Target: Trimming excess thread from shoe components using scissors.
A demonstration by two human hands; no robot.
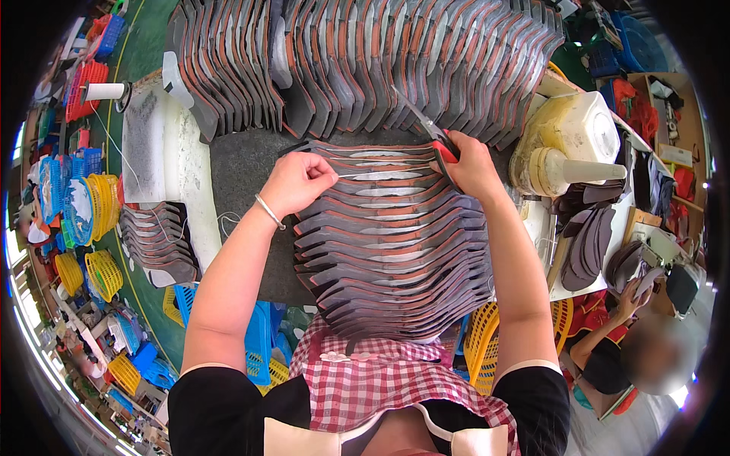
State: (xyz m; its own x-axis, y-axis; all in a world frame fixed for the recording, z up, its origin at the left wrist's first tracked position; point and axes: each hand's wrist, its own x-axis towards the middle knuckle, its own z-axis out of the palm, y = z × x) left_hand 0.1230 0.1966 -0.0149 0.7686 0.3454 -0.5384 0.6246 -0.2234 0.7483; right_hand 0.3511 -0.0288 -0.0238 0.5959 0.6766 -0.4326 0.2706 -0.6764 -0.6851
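Note:
My right hand (473, 166) is wrapped round red-handled scissors (430, 129), whose blades point up and left over the far rows. Thumb and fingers of my left hand (303, 181) are pinched together at the left edge of the near stack; what is between them is too small to make out. Between my arms lies this stack of curved dark grey pieces (391, 258), overlapping, with orange-red edges and pale middles. My right hand rests near its far right corner. Beyond both hands stand long rows of similar pieces (411, 57), packed on edge.
A yellowed white machine head (570, 133) stands at the right, near loose dark pieces (587, 247). At the left are a thread spool (105, 91) and a small stack (160, 242). Yellow baskets (482, 346) sit below the table edge. Another person (608, 357) works at far right.

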